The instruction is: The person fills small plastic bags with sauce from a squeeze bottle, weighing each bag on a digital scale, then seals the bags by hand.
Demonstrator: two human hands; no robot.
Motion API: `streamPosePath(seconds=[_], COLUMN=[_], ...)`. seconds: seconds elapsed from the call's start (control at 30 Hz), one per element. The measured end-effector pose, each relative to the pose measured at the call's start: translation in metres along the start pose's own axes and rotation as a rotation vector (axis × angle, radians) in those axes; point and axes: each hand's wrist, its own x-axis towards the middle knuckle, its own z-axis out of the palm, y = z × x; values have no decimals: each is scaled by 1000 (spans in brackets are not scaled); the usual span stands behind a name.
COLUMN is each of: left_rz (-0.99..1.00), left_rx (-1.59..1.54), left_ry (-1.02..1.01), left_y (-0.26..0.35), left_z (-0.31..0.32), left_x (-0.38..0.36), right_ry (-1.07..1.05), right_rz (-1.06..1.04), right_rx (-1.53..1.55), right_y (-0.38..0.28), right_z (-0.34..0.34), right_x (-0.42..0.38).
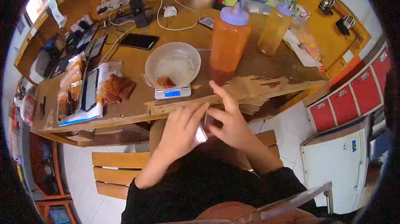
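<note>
My left hand (180,131) is closed around a shiny white piece of what looks like thin plastic (201,134), held in front of the table edge. Close against its fingertips is my right hand (230,124), thumb and other fingers drawn in and the index finger raised; what they pinch is too small to make out. Beyond them, a pale plastic bowl (186,53) rests on a digital scale (183,93) with a lit blue display. A small packet of orange-brown sauce (165,82) lies at the bowl's near side. Behind my right hand stands a squeeze bottle (229,42) of orange sauce.
A second squeeze bottle (275,30), with little inside, stands farther right. Filled sauce packets (116,88) lie left of the scale, beside a phone (90,90) and another pile of packets (71,84). A black phone (139,41) and white cables lie behind the bowl.
</note>
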Motion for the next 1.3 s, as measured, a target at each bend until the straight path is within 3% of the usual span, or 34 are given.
streamPosePath(seconds=[0.07,0.1,0.13,0.17,0.23,0.27,0.33,0.4,0.47,0.5,0.53,0.6,0.67,0.73,0.93,1.03,1.13,1.3], left_rz=[10,39,42,-80,-248,-251,-438,-426,-410,-414,-406,-403,-428,-420,-437,-479,-498,-487], left_rx=[155,83,84,-76,-367,-365,-724,-771,-885,-882,-925,-974,-1131,-1145,-1228,-1253,-1270,-1355], left_ry=[-91,22,28,93,158,160,141,119,85,90,34,-30,-7,-36,-55,-107,-93,-59], left_y=[-8,-22,-24,-24,-26,-25,-24,-32,-36,-38,-40,-40,-39,-35,-32,-31,-31,-35], left_z=[2,10,6,2,-3,-5,-14,-20,-29,-35,-40,-44,-44,-43,-38,-41,-42,-47], left_x=[0,-6,-4,0,3,6,12,15,19,20,21,22,24,29,39,43,46,48], right_ry=[11,25,291,837,879,876,455,408,365,400,396,337,335,257,110,-10,159,131], right_rz=[-73,-149,-219,-88,59,58,256,260,10,-140,-139,-555,-582,-793,-1052,-1063,-1216,-1183], right_rx=[70,144,69,-62,-147,-144,554,422,-31,-171,-167,-501,-513,-763,-965,-1103,-837,-840], right_y=[3,6,20,47,80,95,106,99,72,63,61,56,41,28,-5,-26,-18,-26], right_z=[-4,-6,-4,-3,-9,-9,-10,-17,-27,-32,-40,-59,-75,-94,-127,-138,-135,-140], right_x=[7,14,22,56,87,97,111,106,98,95,96,99,102,107,126,131,149,149])
